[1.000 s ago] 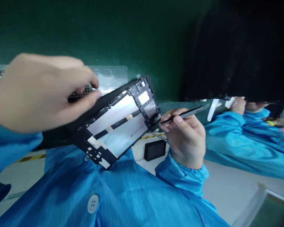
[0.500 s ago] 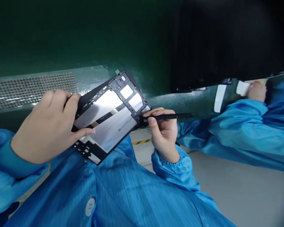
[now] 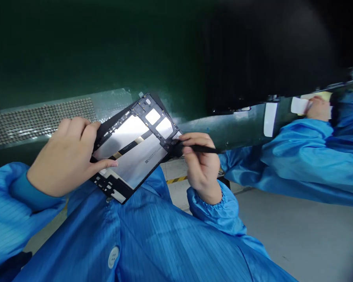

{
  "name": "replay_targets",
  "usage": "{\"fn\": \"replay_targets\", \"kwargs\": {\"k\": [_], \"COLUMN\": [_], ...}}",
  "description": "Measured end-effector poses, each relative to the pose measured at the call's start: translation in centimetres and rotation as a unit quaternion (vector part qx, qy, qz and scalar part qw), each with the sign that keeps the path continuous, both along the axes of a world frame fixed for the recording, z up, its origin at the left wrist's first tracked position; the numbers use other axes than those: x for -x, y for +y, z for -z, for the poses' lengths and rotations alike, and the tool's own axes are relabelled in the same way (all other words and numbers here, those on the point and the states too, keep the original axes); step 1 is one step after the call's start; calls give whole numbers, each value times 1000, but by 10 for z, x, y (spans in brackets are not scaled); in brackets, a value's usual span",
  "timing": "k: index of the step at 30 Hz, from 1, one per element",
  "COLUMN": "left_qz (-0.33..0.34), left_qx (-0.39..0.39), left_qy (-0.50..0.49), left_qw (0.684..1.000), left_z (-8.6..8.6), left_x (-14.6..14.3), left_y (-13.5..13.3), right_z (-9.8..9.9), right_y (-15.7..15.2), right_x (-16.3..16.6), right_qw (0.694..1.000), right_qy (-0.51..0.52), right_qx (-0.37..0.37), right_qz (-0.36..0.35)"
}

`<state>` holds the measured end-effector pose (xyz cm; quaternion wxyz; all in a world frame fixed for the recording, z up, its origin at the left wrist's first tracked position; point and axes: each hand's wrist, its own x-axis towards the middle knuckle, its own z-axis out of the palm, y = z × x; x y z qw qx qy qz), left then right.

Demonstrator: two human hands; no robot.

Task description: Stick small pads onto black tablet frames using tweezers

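Note:
An opened tablet (image 3: 141, 152) is tilted in front of me, its silvery inner panel and black frame exposed. My left hand (image 3: 66, 154) grips its left end, thumb across the panel and fingers behind. In my right hand (image 3: 204, 164) is a slim black pen-like tool (image 3: 206, 149), pinched between thumb and fingers at the tablet's right edge. The tool's working end is dark and blurred against the frame corner, so its exact kind and contact cannot be made out. A darker flat piece shows behind the tablet's upper edge.
A clear sheet with rows of small grey pieces (image 3: 41, 120) lies on the green table (image 3: 106, 47) at left. A large dark object (image 3: 267, 55) fills the upper right. Farther right, another person's hand (image 3: 318, 108) is by white pieces, their blue sleeve (image 3: 300, 150) near my right arm.
The right hand's tool has turned slightly, its dark end now broader at the frame corner. The tablet has shifted a little in view; the left hand keeps its grip.

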<state>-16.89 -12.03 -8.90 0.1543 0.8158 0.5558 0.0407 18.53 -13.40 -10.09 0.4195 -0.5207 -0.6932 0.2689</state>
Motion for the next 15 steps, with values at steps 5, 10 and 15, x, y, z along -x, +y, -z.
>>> {"fn": "replay_targets", "kwargs": {"k": [5, 10, 15], "left_qz": [-43, -91, -118], "left_qx": [8, -5, -8], "left_qy": [-30, -77, -204], "left_qw": [999, 993, 972], "left_z": [1, 11, 16], "left_x": [-7, -18, -48], "left_y": [-13, -36, -78], "right_z": [-14, -9, 15], "right_y": [-23, -68, -90], "right_x": [-2, 43, 43], "right_qw": [980, 929, 930], "right_qy": [10, 10, 159], "right_qx": [197, 339, 329], "right_qz": [0, -151, 43]}}
